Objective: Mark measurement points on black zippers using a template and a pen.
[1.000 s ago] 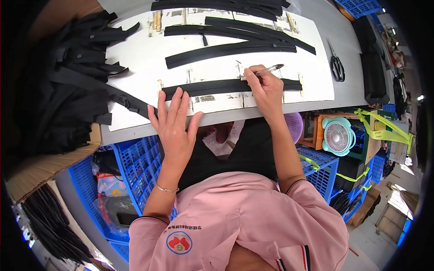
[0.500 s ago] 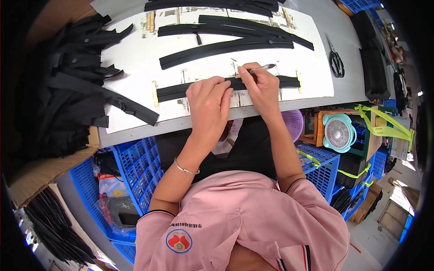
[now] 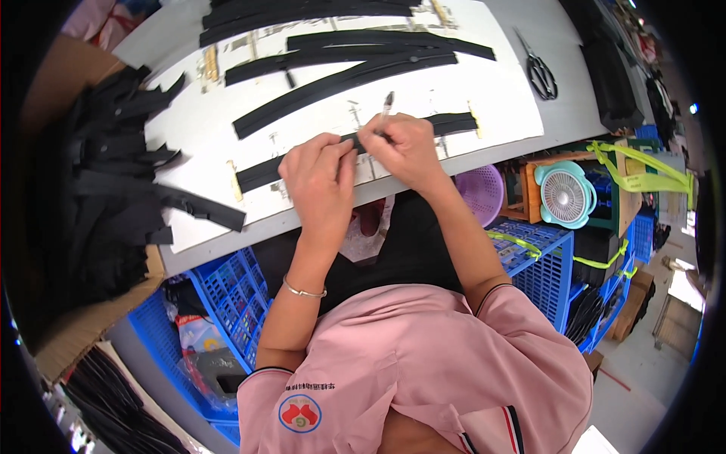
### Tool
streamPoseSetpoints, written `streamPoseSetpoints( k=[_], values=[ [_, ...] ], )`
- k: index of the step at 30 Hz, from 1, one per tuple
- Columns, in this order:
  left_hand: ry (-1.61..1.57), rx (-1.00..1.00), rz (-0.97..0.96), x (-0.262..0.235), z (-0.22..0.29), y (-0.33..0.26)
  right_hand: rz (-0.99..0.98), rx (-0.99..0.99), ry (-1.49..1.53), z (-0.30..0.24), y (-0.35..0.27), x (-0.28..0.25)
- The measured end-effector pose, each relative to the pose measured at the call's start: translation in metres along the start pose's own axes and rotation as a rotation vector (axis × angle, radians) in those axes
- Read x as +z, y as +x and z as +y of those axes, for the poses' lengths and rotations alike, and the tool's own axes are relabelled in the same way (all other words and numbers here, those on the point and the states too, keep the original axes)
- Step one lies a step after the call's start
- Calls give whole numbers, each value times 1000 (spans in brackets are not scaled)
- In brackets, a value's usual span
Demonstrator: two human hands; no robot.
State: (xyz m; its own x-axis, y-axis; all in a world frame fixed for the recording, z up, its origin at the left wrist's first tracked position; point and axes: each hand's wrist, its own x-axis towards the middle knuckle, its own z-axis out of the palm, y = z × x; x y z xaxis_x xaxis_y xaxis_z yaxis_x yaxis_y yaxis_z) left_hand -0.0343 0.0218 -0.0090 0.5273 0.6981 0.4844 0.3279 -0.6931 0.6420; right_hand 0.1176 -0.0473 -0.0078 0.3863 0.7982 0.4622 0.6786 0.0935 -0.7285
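On the white sheet [image 3: 189, 129] covering the grey table [image 3: 563, 45], black strips are lying across the upper frame. Blue crates [image 3: 234, 295] are sitting lower left; a teal fan [image 3: 565, 195] and purple basket [image 3: 484, 193] at right. Scissors [image 3: 541, 72] are lying upper right. At centre, the left hand [image 3: 321, 178] is pressing curled fingers on the near black strip [image 3: 261, 172]; the right hand [image 3: 404, 147] is pinching a pen [image 3: 386, 104].
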Motion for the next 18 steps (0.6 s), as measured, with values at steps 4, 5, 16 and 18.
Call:
streamPoseSetpoints(
  k=[4, 5, 16, 18],
  values=[
    [26, -6, -6, -3, 0, -1, 9, 220, 191, -7, -10, -14],
    [24, -14, -21, -3, 0, -1, 77, 241, 364, -10, -11, -23],
    [65, -42, -72, 3, 13, 3, 242, 446, 223, 45, -20, -85],
    [-35, -7, -117, 15, 25, 10, 241, 449, 229, 45, -20, -83]
  ],
)
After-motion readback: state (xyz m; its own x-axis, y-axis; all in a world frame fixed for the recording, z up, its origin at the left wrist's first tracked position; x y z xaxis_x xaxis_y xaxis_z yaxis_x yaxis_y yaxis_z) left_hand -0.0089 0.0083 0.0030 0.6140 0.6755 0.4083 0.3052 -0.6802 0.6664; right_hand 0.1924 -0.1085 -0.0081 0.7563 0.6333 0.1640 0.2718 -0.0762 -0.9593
